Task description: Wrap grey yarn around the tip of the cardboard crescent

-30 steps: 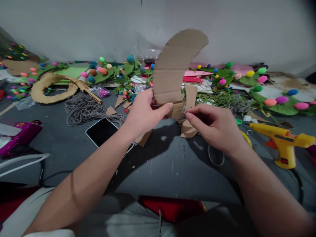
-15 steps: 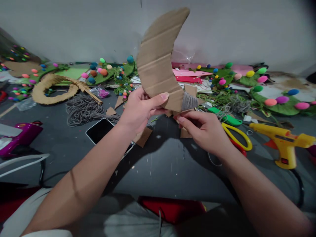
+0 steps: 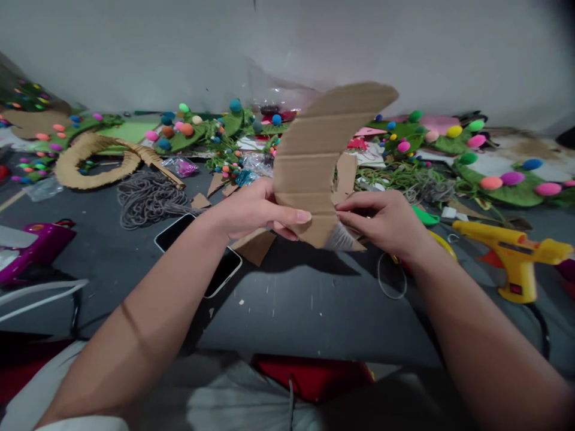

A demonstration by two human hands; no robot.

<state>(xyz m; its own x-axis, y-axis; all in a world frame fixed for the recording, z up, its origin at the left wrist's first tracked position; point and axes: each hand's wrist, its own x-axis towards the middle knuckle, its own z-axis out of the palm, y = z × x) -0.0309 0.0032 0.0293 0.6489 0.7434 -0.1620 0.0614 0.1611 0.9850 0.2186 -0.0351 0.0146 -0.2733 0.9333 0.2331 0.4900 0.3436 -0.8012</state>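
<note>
Layout of the counter (image 3: 278, 323), seen from the person's side. Centre: the cardboard piece (image 3: 309, 161) is between left hand (image 3: 251, 212) and right hand (image 3: 386, 221), above the counter. Left of centre: the phone (image 3: 227, 275) lies partly beneath the left forearm (image 3: 157, 293); the yarn bundle (image 3: 148, 200) lies behind it, and the ring (image 3: 67, 170) farther back and left. Right: the glue gun (image 3: 516, 254) lies beyond the string loop (image 3: 395, 298). Between phone and loop: a cardboard scrap (image 3: 258, 248). Rear: leaf decorations (image 3: 179, 140) line the counter before the wall (image 3: 157, 54).
</note>
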